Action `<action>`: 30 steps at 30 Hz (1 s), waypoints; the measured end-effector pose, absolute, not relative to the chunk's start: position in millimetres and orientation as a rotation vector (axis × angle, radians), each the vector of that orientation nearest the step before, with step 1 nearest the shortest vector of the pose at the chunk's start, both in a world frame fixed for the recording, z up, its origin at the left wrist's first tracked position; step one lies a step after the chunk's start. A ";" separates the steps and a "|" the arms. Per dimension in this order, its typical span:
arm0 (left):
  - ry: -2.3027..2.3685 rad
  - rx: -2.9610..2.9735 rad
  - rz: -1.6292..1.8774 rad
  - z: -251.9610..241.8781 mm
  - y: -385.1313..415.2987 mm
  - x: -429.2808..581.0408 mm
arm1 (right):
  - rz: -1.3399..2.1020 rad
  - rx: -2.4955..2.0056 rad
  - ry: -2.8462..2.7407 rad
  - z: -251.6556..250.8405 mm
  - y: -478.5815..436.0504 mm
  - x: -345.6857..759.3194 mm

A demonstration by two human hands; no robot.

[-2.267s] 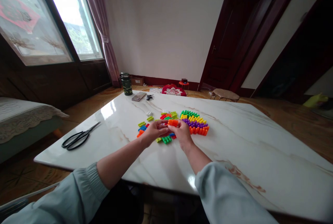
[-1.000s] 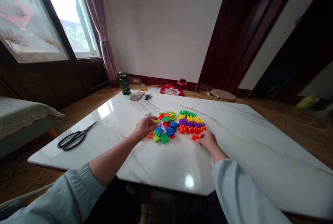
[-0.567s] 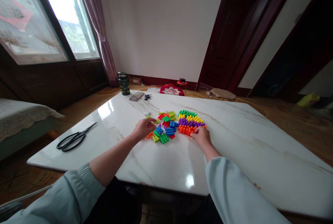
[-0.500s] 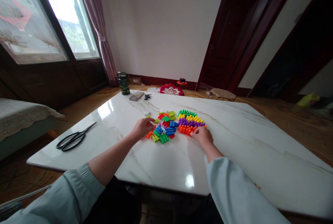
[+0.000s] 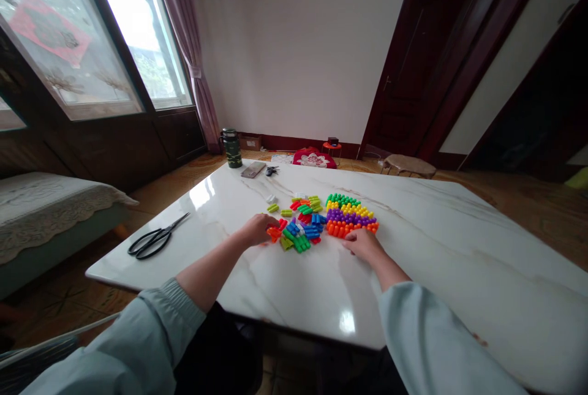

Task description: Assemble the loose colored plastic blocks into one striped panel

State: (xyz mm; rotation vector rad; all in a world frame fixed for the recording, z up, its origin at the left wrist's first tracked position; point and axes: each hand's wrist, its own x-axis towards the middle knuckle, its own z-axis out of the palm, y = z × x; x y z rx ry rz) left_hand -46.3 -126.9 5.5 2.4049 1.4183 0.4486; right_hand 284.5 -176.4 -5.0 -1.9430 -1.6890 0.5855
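Note:
My left hand point(image 5: 258, 229) is at the left edge of a loose pile of plastic building blocks, its fingers closed on an orange plastic building block point(image 5: 274, 234). Green blocks point(image 5: 301, 243) and blue blocks point(image 5: 313, 231) lie just right of it, with red and yellow-green ones behind. My right hand point(image 5: 365, 244) rests at the front of a fan-shaped set of blocks in bands of green, yellow, purple point(image 5: 349, 217) and orange. Its fingers are curled together close to the orange band point(image 5: 342, 229); anything in them is hidden.
Black-handled scissors point(image 5: 156, 239) lie on the marble-patterned table point(image 5: 303, 297) at the left. A camouflage flask point(image 5: 232, 149), a phone point(image 5: 253, 169) and keys point(image 5: 272, 171) are at the far left corner. Behind the table stands a round stool point(image 5: 408, 165).
The view has turned slightly left. My left hand has lowered onto the orange block and closed on it. My right hand has drawn slightly back toward me from the orange band.

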 end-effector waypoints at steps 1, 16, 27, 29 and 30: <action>1.383 2.461 0.403 3.3 -126.8 -46.6 | 0.620 -1.965 -1.720 -3.7 -177.0 283.9; 1.470 2.109 0.814 21.9 -134.9 -21.0 | 0.741 -1.643 -1.619 31.1 -189.7 238.6; 0.782 1.840 1.149 61.8 -181.6 26.7 | 1.569 -1.145 -1.178 59.3 -205.6 198.7; 0.802 1.844 1.116 61.8 -182.0 26.0 | 1.563 -1.152 -1.214 59.8 -207.1 201.9; 0.808 1.854 1.097 60.9 -181.4 25.4 | 1.562 -1.165 -1.229 59.7 -207.7 203.1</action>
